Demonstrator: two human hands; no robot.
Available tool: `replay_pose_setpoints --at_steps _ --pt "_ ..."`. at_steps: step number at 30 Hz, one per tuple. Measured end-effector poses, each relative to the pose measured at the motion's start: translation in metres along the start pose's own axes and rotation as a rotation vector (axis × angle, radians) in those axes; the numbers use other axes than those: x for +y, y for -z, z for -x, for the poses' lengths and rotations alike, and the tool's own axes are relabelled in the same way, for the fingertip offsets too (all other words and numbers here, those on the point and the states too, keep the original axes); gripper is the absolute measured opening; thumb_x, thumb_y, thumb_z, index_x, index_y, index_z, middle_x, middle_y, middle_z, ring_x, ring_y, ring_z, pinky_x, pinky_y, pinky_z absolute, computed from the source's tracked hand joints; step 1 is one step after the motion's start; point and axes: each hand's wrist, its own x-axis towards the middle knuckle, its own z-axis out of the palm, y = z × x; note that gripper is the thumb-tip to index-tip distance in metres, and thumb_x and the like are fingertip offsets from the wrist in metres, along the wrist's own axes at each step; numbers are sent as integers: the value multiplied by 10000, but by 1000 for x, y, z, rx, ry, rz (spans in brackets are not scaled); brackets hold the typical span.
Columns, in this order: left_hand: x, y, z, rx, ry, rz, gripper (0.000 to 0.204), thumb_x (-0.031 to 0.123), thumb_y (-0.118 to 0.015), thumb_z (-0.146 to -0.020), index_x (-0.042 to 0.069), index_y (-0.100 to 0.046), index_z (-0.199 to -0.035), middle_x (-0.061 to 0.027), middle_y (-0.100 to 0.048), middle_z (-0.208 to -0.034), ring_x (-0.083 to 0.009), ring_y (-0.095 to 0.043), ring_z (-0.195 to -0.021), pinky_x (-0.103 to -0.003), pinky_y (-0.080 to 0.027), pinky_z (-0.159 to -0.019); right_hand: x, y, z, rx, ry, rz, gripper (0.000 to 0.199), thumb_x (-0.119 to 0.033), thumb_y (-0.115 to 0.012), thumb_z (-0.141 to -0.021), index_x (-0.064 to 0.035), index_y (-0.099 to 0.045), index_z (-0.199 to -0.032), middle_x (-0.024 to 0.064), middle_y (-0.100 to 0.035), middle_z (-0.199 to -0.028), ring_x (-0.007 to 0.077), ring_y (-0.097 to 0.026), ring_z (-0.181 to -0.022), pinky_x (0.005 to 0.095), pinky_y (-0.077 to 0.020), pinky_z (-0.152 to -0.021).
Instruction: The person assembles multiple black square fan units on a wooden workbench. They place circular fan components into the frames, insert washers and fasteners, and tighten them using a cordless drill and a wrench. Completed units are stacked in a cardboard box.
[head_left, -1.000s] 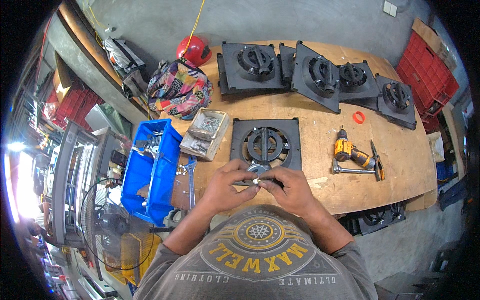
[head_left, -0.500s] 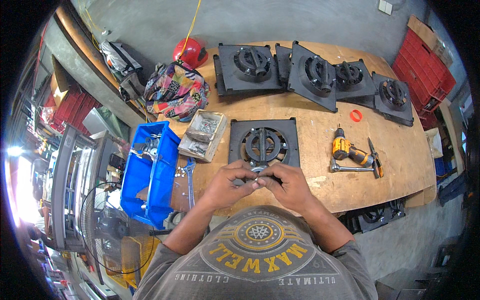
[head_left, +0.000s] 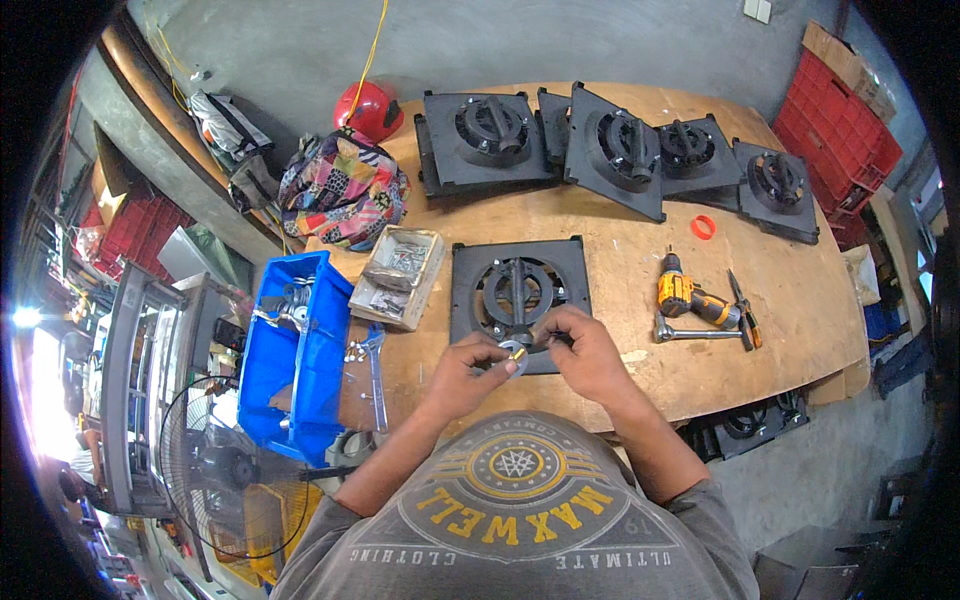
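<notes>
Above the near edge of a square black panel [head_left: 518, 290] set flat on the wooden counter [head_left: 630, 270], gripping one flat grey disc [head_left: 515, 369] between the bent fingers of the left hand [head_left: 462, 382]. At the disc, showing one small yellowish piece [head_left: 518, 353] too blurred to name. With the right hand [head_left: 592, 362], curling the fingers just over the panel, a little beyond the disc; cannot tell whether anything sits between those tips. Half a second earlier, fingertips of both hands brought together at the same spot; now parted, with the disc left to the left hand and more clearly exposed. Counted to the right of the panel: one yellow and black drill [head_left: 682, 293], one ratchet [head_left: 698, 334], one pair of pliers [head_left: 743, 308], one red ring [head_left: 693, 228]. Along the back, four more black panels [head_left: 450, 115] with round centres in sight, plus edges of others tucked behind or beneath, too overlapped to count. To the left: one blue bin [head_left: 322, 368], one pale box [head_left: 427, 297] with two compartments of small metal parts, one wrench [head_left: 377, 385], one patterned bag [head_left: 345, 190], one red helmet [head_left: 370, 112].
</notes>
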Motion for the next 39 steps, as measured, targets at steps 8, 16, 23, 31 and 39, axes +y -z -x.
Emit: replay_pose_setpoints --at_steps 8,16,23,31,39 --pt "-3 3 -1 29 -34 46 190 145 -775 -835 2 -727 -950 -89 -645 -872 -168 -613 -811 -296 -490 -719 -13 -7 -5 -62 -176 -90 196 -69 -765 -831 21 -671 -978 97 -668 -940 116 -644 -812 271 -513 -674" --pt "0 4 2 21 -115 -58 209 158 -784 -828 26 -729 -980 -98 -643 -889 -201 -620 -820 -315 -494 -722 1 -11 -2 -134 -118 -203 231 -72 -768 -824 16 -709 -1029 87 -683 -926 146 -652 -826 281 -533 -751" --pt "0 3 -2 4 -221 -80 202 142 -781 -821 35 -730 -985 -98 -626 -887 -218 -616 -831 -326 -485 -723 14 -7 3 -157 -312 -534 304 -56 -750 -844 31 -661 -1122 75 -703 -972 140 -670 -879 282 -553 -771" --pt "3 2 -3 -38 -192 -163 206 142 -779 -818 42 -732 -992 -111 -625 -879 -246 -632 -832 -333 -492 -720 7 -3 11 -142 -388 -487 279 -73 -741 -860 37 -664 -1105 84 -707 -955 134 -667 -850 274 -550 -748" --pt "5 -17 0 79 -192 -316 245 226 -774 -826 74 -734 -1014 -112 -628 -932 -271 -649 -845 -369 -522 -710 16 -24 19 -45 -456 -552 283 -146 -699 -921 19 -644 -1144 74 -701 -879 136 -661 -738 268 -551 -634"
